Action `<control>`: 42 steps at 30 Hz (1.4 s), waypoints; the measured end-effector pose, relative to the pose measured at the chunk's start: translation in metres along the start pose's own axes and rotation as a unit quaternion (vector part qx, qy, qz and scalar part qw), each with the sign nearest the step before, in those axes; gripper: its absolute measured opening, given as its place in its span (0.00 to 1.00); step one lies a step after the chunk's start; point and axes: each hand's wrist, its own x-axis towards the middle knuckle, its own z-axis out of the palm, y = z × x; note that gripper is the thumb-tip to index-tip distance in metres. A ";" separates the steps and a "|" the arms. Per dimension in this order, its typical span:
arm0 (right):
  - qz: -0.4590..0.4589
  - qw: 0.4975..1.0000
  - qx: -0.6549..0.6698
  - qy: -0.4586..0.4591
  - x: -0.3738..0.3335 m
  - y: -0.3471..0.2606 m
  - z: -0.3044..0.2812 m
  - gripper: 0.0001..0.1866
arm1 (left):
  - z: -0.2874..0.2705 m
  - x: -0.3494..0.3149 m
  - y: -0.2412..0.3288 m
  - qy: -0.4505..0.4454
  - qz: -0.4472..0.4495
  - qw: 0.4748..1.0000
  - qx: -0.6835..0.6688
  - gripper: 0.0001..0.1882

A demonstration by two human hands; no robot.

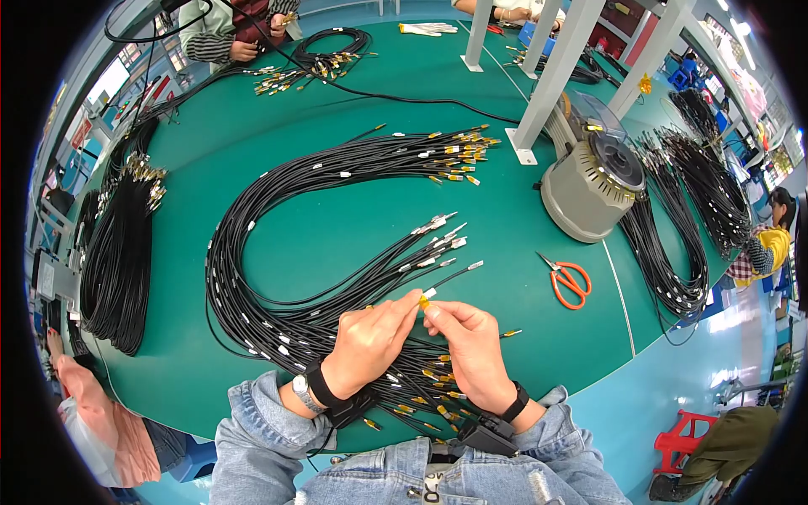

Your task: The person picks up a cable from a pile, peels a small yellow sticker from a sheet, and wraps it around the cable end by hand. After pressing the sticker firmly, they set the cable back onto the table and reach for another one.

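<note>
Yellow tag (423, 302) between fingertips of left hand (368, 341), right hand (473, 349)

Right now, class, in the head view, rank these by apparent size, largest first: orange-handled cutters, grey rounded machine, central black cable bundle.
1. Central black cable bundle
2. Grey rounded machine
3. Orange-handled cutters

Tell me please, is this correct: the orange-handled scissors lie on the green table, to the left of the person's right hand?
Not quite: the head view shows the orange-handled scissors to the right of the right hand. They do lie on the green table.
</note>
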 end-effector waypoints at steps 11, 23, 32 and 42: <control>-0.010 0.999 -0.037 0.012 0.002 0.001 0.000 0.08 | 0.003 -0.002 -0.001 0.002 -0.025 0.998 -0.051 0.09; -0.007 1.000 -0.027 0.001 0.002 0.000 0.000 0.07 | 0.001 -0.007 -0.002 -0.038 -0.082 0.992 -0.091 0.03; -0.030 0.999 -0.028 -0.003 0.002 0.003 0.001 0.06 | 0.001 -0.005 0.000 -0.042 -0.095 0.988 -0.116 0.02; -0.049 0.997 -0.056 -0.005 0.003 0.006 0.000 0.05 | -0.009 0.000 -0.004 -0.138 -0.217 0.927 -0.273 0.06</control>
